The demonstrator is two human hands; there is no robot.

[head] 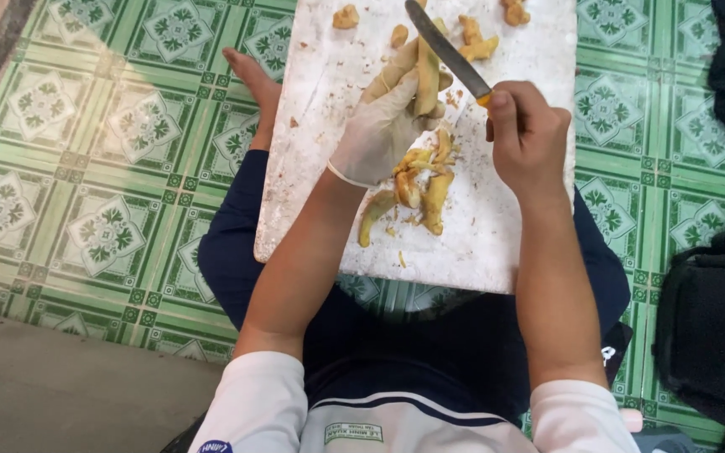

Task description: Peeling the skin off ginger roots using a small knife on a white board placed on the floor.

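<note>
Bare right hand (529, 134) grips a slim knife (446, 50); gloved left hand (386, 117) clamps knobbly ginger (427, 77) over the white, scuffed cutting board (497, 226).

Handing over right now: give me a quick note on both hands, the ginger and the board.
Left hand, gloved, grips a long ginger piece over the white cutting board.
Right hand, bare, holds the knife, blade against that piece.
Done: a pile of ginger pieces and peelings lies mid-board.
Left: several ginger knobs at the far edge look unpeeled.
</note>
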